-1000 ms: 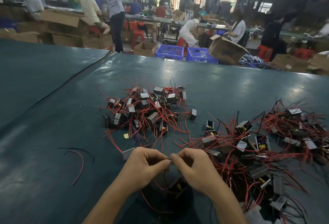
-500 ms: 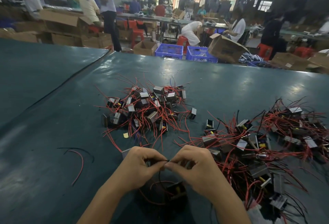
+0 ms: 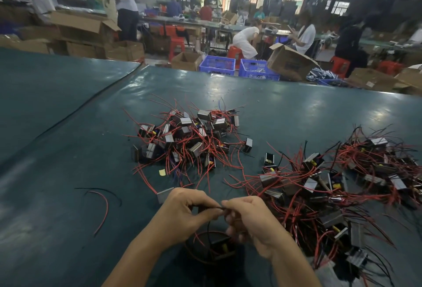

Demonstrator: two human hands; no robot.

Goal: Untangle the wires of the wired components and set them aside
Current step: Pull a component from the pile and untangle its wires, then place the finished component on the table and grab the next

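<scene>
The left hand and right hand each have a closed grip, pinching one thin black wire above a boxy component. Tangled red-wired piles lie on the glossy teal counter.

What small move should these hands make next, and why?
Probably draw the hands apart along the black wire: the left hand and right hand both pinch it close together, and a component lies just beneath them.
</scene>
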